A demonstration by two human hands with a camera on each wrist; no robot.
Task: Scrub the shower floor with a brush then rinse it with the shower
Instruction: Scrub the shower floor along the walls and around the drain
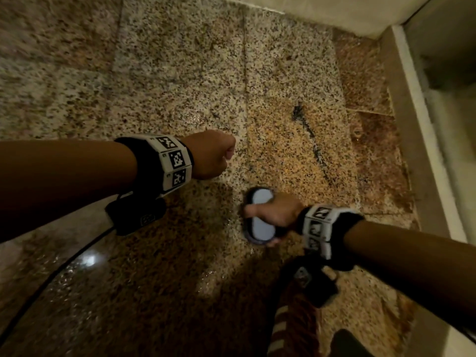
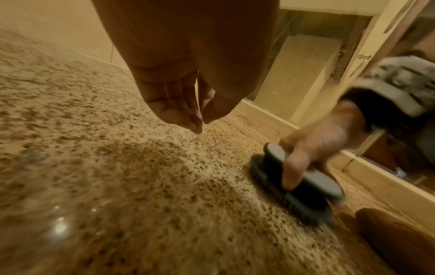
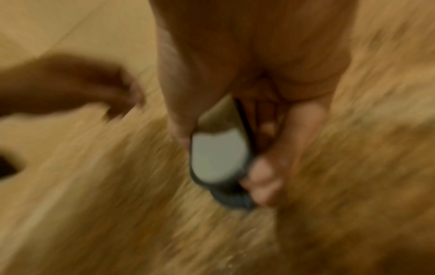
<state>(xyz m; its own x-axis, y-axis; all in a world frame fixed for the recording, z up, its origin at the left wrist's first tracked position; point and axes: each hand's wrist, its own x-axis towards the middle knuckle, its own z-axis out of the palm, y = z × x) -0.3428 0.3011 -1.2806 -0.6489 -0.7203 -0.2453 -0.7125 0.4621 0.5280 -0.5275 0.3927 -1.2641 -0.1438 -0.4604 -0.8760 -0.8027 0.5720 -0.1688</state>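
Observation:
The speckled granite shower floor [image 1: 180, 73] is wet and shiny. My right hand [image 1: 278, 212] grips a dark scrub brush with a pale grey top [image 1: 261, 199], bristles down on the floor at centre right. The left wrist view shows the brush [image 2: 294, 201] flat on the floor, with the right hand's [image 2: 317, 145] fingers wrapped over its handle. The right wrist view is blurred; the brush [image 3: 216, 158] shows under my right hand [image 3: 247, 55]. My left hand [image 1: 213, 153] hovers above the floor to the brush's upper left, curled into a fist and holding nothing. Its curled fingers [image 2: 179, 111] point down.
A raised pale curb [image 1: 412, 137] borders the floor on the right, with a glass door [image 2: 306, 55] above it. A dark streak of debris [image 1: 309, 135] lies beyond the brush. A black cable [image 1: 51, 276] runs at lower left. A foot in a striped slipper [image 1: 291, 331] stands at the bottom.

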